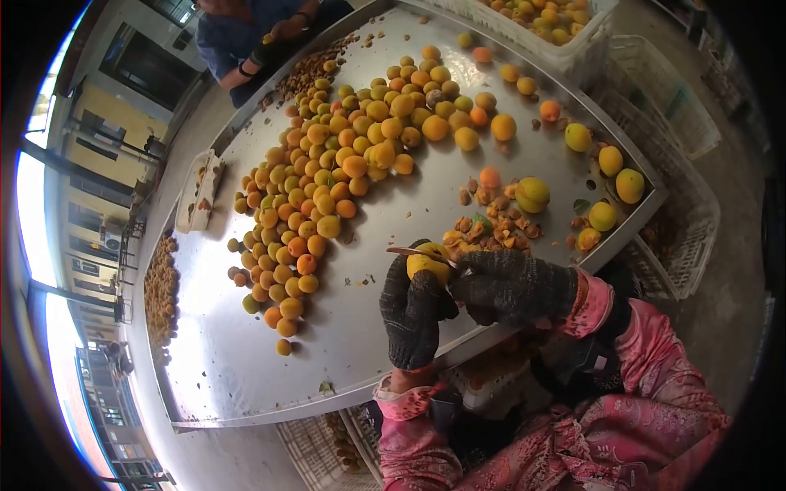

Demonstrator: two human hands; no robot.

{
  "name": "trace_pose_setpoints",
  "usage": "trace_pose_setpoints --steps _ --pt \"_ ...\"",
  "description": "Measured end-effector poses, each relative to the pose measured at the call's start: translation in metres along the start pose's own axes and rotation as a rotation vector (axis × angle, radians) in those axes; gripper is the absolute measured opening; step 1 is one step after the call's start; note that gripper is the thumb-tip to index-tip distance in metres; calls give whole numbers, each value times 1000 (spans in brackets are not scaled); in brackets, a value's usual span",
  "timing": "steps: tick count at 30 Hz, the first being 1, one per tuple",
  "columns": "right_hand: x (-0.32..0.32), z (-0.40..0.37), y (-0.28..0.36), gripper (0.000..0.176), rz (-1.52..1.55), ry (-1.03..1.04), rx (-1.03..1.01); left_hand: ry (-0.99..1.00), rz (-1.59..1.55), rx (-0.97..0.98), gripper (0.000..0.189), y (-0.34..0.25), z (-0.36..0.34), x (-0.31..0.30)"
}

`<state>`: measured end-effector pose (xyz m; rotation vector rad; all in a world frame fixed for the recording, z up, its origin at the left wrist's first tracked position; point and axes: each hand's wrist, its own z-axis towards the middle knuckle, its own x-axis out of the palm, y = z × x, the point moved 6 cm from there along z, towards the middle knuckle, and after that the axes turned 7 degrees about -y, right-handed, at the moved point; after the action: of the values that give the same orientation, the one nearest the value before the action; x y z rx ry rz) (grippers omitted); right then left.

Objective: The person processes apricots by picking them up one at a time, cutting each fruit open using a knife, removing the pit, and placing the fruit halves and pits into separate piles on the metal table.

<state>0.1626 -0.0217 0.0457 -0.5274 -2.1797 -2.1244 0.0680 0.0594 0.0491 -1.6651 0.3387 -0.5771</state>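
Observation:
My left hand (412, 315), in a dark knit glove, is closed round a yellow-orange apricot (427, 263) above the table's near edge. In my right hand (516, 286), gloved the same way, is a small knife (413, 253); its thin blade lies across the top of the fruit and points left. The two hands are close together at the fruit. Just beyond them sits a heap of pitted apricot pieces (491, 233) on the metal table (393, 286). A large greenish-yellow apricot (532, 195) rests beside that heap.
Many whole apricots (327, 180) spread over the middle of the table. Pits (160, 286) line its left edge, near a white tray (199, 192). A co-worker (246, 41) stands at the far side. White crates (602, 41) stand beyond the table and at the right.

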Motion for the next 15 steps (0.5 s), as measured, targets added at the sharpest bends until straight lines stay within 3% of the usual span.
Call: trace_pose_setpoints --steps 3,5,7,9,11,15 --pt "1 -2 0 23 210 -24 125 39 25 -13 35 2 1 1" --pt "-1 -3 -12 22 379 -82 330 54 8 -48 36 4 1 1" --pt "-3 -2 -11 23 345 -45 342 66 -5 -84 37 5 -1 5" --pt "-3 -1 -12 23 309 -10 350 -86 7 12 44 -2 -2 9" --pt "-4 5 -7 27 -74 -35 71 -39 -9 -39 40 6 2 3" --pt "-1 11 -50 25 -120 -115 -88 -38 19 -127 32 19 3 1"
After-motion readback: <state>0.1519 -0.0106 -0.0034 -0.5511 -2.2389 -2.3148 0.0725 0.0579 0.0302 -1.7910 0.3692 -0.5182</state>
